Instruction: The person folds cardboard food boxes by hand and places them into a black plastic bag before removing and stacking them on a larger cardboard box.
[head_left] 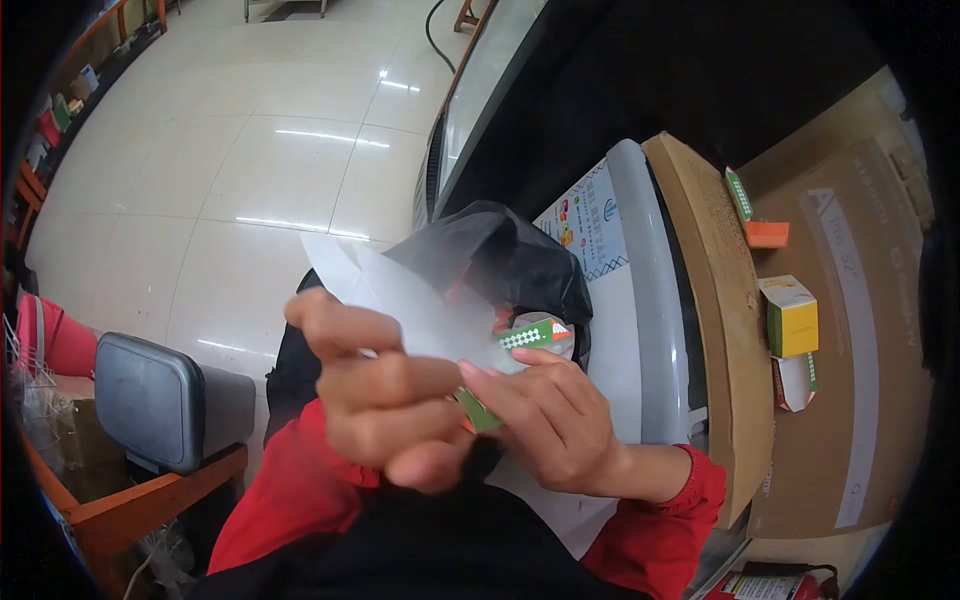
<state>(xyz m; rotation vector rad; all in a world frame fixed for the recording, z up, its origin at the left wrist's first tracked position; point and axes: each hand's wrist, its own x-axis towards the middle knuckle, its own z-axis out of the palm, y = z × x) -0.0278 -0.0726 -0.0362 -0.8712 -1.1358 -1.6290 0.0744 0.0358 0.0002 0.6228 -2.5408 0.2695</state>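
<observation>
A paper carton (405,285), partly unfolded, is between my two hands, its inside white and its outside printed green and orange. My left hand (385,395) is closed, fingers curled at the carton's near left side and slightly blurred; its exact grip is partly hidden. My right hand (560,420) pinches the carton's near right edge, thumb and fingers closed beside a green printed flap. Both hands meet at the fingertips. Just beyond them, a black plastic bag (555,265) stands open, partly covered by the carton.
A large cardboard box (860,400) at right has small cartons on it, including a yellow and green one (792,322). Beside me is a white and grey appliance (625,220). At left, a grey bin (150,400) rests by an orange frame (150,500).
</observation>
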